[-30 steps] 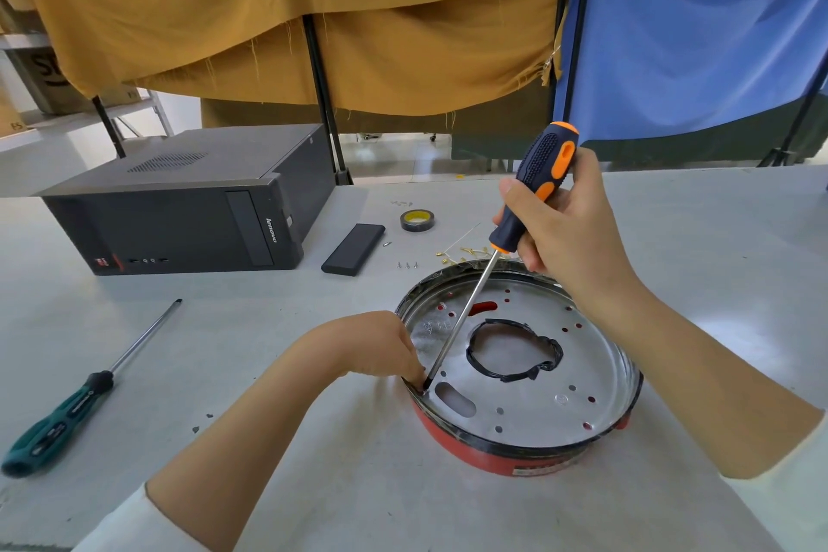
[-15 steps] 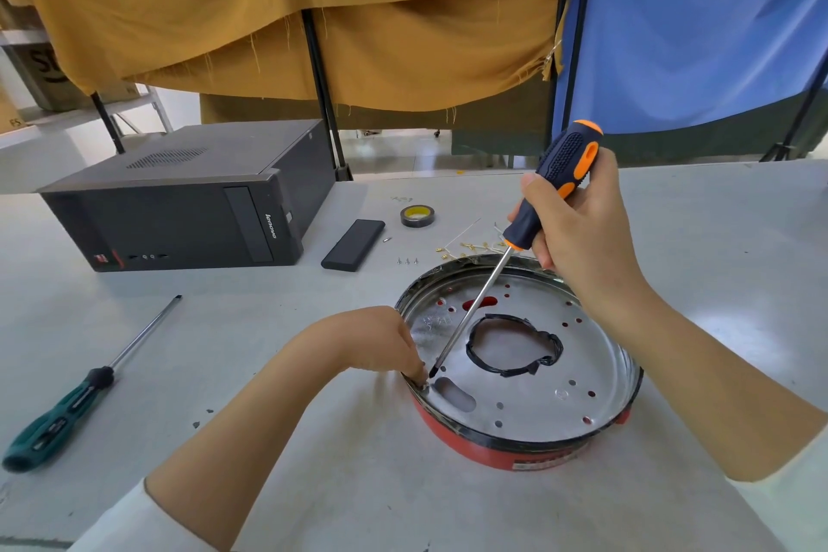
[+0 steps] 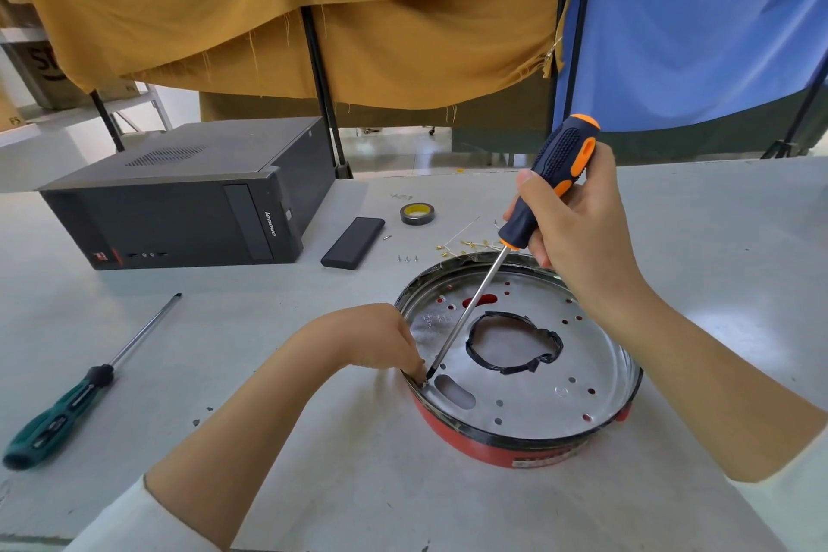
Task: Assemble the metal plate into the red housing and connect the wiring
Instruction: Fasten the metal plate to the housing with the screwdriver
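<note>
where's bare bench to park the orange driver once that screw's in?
Bare table right of the red housing; another bare strip between the green screwdriver and the left forearm. Crowded behind the housing: small screws, brass terminals, tape roll, black block.

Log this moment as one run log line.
right hand grips orange-black screwdriver | tip at metal plate left edge | left hand fingertips beside tip | red housing on table
</note>
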Demonstrator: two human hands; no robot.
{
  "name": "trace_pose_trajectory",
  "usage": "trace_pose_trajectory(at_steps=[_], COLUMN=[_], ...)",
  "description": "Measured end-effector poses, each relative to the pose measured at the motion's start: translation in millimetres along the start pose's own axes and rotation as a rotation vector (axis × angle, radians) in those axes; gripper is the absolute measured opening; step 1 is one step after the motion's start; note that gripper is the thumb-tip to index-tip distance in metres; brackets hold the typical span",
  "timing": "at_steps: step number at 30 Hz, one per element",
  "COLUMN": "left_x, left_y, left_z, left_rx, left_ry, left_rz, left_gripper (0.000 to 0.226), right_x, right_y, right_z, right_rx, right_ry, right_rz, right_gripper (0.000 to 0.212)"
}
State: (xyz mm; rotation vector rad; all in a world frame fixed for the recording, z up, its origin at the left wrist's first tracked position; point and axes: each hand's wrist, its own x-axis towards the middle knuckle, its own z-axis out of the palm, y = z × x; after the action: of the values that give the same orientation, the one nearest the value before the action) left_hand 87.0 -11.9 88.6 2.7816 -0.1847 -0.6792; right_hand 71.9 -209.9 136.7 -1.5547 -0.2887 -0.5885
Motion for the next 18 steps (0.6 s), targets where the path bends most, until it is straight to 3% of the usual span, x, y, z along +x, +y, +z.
trace_pose_trajectory(at_steps=[18], left_x=[-0.2], left_y=[-1.4], left_z=[0.6], left_rx=[-0.022], left_ry=[-0.004], left_rz=[-0.001], left_gripper=[0.031], right_x=[-1.9], right_y=[1.4], right_z=[0.9], right_rx=[0.033], right_ry=[-0.013], right_rz=[-0.051], right_gripper=[0.020])
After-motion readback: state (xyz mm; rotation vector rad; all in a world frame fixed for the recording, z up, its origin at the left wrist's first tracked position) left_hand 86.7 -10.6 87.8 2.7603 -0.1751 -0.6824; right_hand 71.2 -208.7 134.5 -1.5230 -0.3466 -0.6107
